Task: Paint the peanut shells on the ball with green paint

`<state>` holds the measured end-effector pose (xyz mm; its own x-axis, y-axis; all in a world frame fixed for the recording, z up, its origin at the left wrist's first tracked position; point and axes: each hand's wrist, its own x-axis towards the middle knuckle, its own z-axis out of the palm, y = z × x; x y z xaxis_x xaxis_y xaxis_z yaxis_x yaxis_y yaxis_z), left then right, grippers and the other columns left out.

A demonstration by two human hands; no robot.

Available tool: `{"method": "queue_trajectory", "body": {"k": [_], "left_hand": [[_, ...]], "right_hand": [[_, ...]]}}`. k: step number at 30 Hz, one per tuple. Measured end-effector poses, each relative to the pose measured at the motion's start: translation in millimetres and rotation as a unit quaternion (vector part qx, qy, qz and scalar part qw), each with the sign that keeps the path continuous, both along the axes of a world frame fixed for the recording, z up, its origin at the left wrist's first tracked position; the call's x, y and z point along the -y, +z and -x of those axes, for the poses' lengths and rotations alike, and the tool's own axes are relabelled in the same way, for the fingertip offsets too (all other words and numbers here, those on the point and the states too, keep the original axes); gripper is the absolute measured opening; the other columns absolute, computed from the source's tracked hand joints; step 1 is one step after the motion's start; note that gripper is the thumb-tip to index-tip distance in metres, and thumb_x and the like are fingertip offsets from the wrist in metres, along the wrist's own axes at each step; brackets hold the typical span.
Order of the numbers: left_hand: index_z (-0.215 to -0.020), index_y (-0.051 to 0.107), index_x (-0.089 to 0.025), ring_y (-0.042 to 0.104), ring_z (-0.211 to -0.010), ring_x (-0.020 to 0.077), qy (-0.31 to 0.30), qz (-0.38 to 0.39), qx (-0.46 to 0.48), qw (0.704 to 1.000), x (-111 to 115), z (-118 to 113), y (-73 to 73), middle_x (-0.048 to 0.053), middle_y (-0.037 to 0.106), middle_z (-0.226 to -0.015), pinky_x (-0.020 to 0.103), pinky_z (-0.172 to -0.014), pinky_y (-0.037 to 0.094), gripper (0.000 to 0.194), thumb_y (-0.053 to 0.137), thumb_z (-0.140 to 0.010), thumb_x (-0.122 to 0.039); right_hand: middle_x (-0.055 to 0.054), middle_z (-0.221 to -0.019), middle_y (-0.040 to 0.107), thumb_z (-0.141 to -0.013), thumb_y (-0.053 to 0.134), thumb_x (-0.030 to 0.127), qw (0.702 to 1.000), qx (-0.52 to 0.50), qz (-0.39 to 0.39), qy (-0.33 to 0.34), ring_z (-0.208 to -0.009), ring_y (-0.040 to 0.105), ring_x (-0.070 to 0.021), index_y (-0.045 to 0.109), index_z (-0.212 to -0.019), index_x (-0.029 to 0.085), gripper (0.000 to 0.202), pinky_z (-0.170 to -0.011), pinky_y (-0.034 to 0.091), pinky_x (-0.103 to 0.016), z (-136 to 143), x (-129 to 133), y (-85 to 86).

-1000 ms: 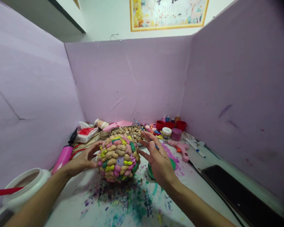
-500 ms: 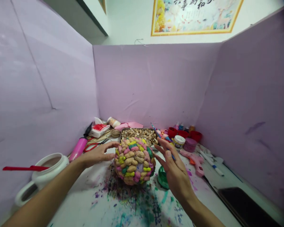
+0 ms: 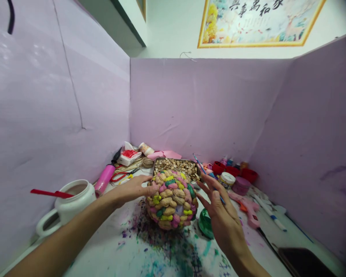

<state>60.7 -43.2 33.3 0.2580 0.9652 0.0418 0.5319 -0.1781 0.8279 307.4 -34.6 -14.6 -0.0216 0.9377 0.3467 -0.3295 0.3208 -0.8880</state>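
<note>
A ball covered with peanuts (image 3: pixel 171 202), some plain and some painted pink, yellow, green or purple, sits on the paint-stained table in front of me. My left hand (image 3: pixel 138 190) lies against its upper left side, thumb on the near face and fingers reaching behind. To the right of the ball is my right hand (image 3: pixel 219 204), closed loosely on a thin blue paintbrush (image 3: pixel 200 164) that slants up between the fingers; its other fingers are spread near the peanuts. A jar of green paint (image 3: pixel 205 224) stands between the ball and the right hand.
Behind the ball lies a tray of peanuts (image 3: pixel 177 164). On the left are a white pot (image 3: pixel 79 204), a pink bottle (image 3: pixel 105 177) and red scissors (image 3: pixel 118 177). Paint jars (image 3: pixel 227 179), a pink glue gun (image 3: pixel 249 209) and a dark phone (image 3: pixel 302 261) line the right. Purple panels (image 3: pixel 202 104) enclose the table.
The whole view has shifted, moving things rightward in the picture. My left thumb has come onto the ball's near face. The right hand still has the paintbrush beside the ball.
</note>
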Motion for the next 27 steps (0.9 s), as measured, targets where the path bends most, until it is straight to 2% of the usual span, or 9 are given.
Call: {"method": "queue_trajectory", "body": {"k": [4, 9, 13, 16, 19, 21, 24, 27], "left_hand": [[-0.128, 0.055, -0.026, 0.043, -0.130, 0.0315, 0.002, 0.015, 0.015, 1.000, 8.3, -12.9, 7.4, 0.000, 0.058, -0.133, 0.040, -0.105, 0.038, 0.060, 0.061, -0.075, -0.053], [-0.134, 0.046, -0.021, 0.043, -0.129, 0.0320, 0.059, 0.035, 0.059, 0.996, 14.7, -24.8, 11.4, 0.006, 0.052, -0.138, 0.041, -0.105, 0.039, 0.077, 0.070, -0.066, -0.047], [-0.128, 0.050, -0.018, 0.048, -0.125, 0.0337, 0.084, 0.037, 0.070, 0.993, 12.2, -27.5, 6.5, 0.008, 0.059, -0.131, 0.043, -0.103, 0.042, 0.075, 0.071, -0.063, -0.046], [-0.126, 0.052, -0.020, 0.049, -0.124, 0.0326, 0.071, 0.040, 0.084, 0.993, 9.6, -26.3, 3.7, 0.007, 0.060, -0.130, 0.042, -0.101, 0.043, 0.069, 0.069, -0.066, -0.049], [-0.123, 0.056, -0.021, 0.051, -0.122, 0.0318, 0.057, 0.029, 0.079, 0.995, 6.2, -24.3, 0.8, 0.006, 0.063, -0.127, 0.042, -0.100, 0.044, 0.064, 0.067, -0.067, -0.051], [-0.121, 0.058, -0.020, 0.051, -0.122, 0.0334, 0.083, 0.002, 0.046, 0.995, 3.4, -23.1, -2.0, 0.007, 0.061, -0.128, 0.044, -0.100, 0.043, 0.066, 0.067, -0.065, -0.053], [-0.122, 0.057, -0.017, 0.048, -0.124, 0.0376, 0.157, -0.036, -0.012, 0.987, 0.3, -21.7, -5.6, 0.012, 0.056, -0.134, 0.049, -0.101, 0.041, 0.076, 0.069, -0.059, -0.057], [-0.124, 0.056, -0.017, 0.048, -0.123, 0.0389, 0.175, -0.048, -0.023, 0.983, -1.0, -21.0, -5.9, 0.013, 0.056, -0.133, 0.050, -0.100, 0.042, 0.080, 0.070, -0.057, -0.058]], "right_hand": [[-0.001, -0.144, 0.044, -0.087, 0.052, 0.051, 1.000, -0.001, -0.007, -0.001, -0.128, 0.044, -0.0269, 0.060, -0.115, 0.036, 0.033, -0.102, 0.040, -0.048, 1.6, 0.8, -0.4], [0.000, -0.143, 0.046, -0.089, 0.049, 0.052, 0.999, 0.026, -0.031, -0.007, -0.128, 0.045, -0.0261, 0.059, -0.116, 0.037, 0.033, -0.103, 0.040, -0.047, 3.8, 0.4, -4.0], [-0.001, -0.142, 0.047, -0.089, 0.048, 0.051, 0.999, 0.033, -0.042, -0.007, -0.127, 0.047, -0.0261, 0.059, -0.117, 0.037, 0.033, -0.102, 0.040, -0.048, 1.8, -1.9, -2.1], [-0.003, -0.137, 0.053, -0.089, 0.050, 0.049, 0.997, 0.018, -0.056, -0.043, -0.123, 0.051, -0.0249, 0.060, -0.116, 0.034, 0.032, -0.101, 0.040, -0.047, -8.4, -4.3, 7.5], [-0.006, -0.119, 0.067, -0.090, 0.051, 0.046, 0.994, -0.009, -0.080, -0.079, -0.111, 0.060, -0.0226, 0.064, -0.111, 0.029, 0.030, -0.099, 0.043, -0.044, -26.1, -4.1, 24.9], [-0.005, -0.100, 0.074, -0.089, 0.052, 0.046, 0.991, -0.016, -0.092, -0.101, -0.099, 0.067, -0.0210, 0.068, -0.102, 0.025, 0.029, -0.093, 0.048, -0.039, -38.9, -1.0, 37.5], [-0.005, -0.078, 0.075, -0.084, 0.057, 0.050, 0.985, 0.000, -0.099, -0.141, -0.078, 0.070, -0.0192, 0.071, -0.089, 0.022, 0.031, -0.078, 0.053, -0.032, -54.6, 6.9, 51.6], [-0.003, -0.067, 0.072, -0.081, 0.061, 0.051, 0.979, 0.025, -0.107, -0.171, -0.067, 0.067, -0.0156, 0.072, -0.081, 0.022, 0.031, -0.071, 0.052, -0.027, -62.2, 14.1, 56.7]]}}
